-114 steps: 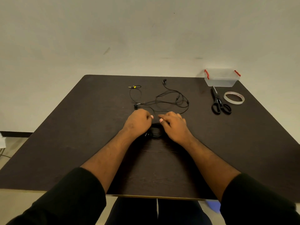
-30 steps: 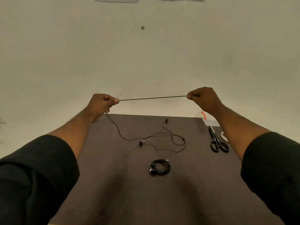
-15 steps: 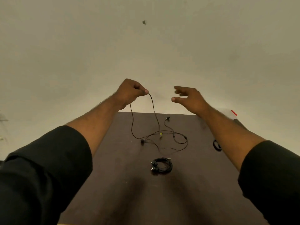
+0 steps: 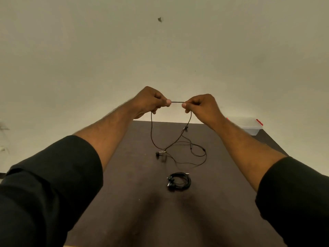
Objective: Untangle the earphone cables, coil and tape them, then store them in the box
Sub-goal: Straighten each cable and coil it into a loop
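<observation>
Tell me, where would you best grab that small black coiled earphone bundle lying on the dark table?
Pinch the small black coiled earphone bundle across its right-hand rim, coming straight down from above. It lies flat on the dark table, its strands stacked thickest there, while the earbuds stick out at its left and would probably slip.

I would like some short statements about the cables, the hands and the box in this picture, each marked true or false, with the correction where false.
1. Both hands pinch one earphone cable in the air. True: the left hand and the right hand hold the loose earphone cable taut between them.
2. The coiled earphone lies inside the box. False: the coiled earphone rests on the table; the plastic box stands at the far right corner.
3. The rest of the held cable hangs down to the table. True.
4. The right hand is open and empty. False: its grip is closed on the cable.
</observation>
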